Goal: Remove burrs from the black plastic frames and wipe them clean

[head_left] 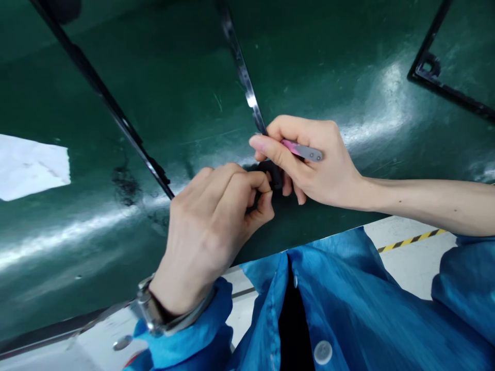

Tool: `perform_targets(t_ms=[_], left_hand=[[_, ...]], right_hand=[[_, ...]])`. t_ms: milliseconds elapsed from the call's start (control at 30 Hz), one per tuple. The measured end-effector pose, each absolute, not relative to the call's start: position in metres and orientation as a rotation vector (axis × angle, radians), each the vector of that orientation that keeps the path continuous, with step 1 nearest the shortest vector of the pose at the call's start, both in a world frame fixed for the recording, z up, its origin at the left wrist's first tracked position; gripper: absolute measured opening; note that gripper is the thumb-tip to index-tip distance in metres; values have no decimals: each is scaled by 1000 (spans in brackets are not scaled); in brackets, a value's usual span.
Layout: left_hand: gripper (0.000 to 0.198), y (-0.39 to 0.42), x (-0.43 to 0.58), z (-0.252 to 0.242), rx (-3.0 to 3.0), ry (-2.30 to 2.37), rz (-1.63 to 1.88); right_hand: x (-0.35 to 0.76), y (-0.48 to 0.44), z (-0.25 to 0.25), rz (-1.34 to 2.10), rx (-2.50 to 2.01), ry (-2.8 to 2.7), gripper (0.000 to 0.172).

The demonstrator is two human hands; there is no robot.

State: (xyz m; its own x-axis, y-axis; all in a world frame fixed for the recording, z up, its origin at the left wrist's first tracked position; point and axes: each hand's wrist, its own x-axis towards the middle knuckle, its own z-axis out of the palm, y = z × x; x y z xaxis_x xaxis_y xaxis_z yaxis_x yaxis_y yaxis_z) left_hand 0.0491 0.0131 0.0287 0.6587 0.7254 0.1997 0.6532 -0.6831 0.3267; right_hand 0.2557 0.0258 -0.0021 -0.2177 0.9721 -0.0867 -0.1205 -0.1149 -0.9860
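Observation:
My right hand [309,159] is closed around a pair of tweezers [305,150], grey with a pink patch, its riveted end pointing right and its tips hidden behind my fingers. Close beside it, my left hand [220,216] has thumb and index finger pinched together; what lies between them, if anything, is too small to tell. Both hands meet at the near corner of a thin black frame [242,67], where a dark corner piece [275,174] shows between the fingers. Another long black bar [116,113] runs under the left hand's knuckles.
The work surface is a glossy green mat [185,93] with scuffs. A second black frame corner [419,74] with a holed tab lies at the upper right. A torn white sheet [33,167] is at the left. Yellow-black floor tape [412,240] shows beyond the table edge.

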Motion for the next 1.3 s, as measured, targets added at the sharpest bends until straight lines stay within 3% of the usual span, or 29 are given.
perform_targets(t_ms=[400, 800, 1000, 1300], left_hand=[[18, 10, 33, 26, 2530, 1184, 553], [14, 10, 47, 31, 2690, 1054, 403], [23, 13, 50, 35, 2631, 1062, 344], [18, 16, 44, 31, 2684, 1014, 431]], right_hand=[[257, 24, -2, 1489, -1128, -1213, 54], [258, 26, -3, 1447, -1067, -1260, 49], [256, 27, -4, 1477, -1035, -1255, 42], [259, 24, -5, 1485, -994, -1239, 48]])
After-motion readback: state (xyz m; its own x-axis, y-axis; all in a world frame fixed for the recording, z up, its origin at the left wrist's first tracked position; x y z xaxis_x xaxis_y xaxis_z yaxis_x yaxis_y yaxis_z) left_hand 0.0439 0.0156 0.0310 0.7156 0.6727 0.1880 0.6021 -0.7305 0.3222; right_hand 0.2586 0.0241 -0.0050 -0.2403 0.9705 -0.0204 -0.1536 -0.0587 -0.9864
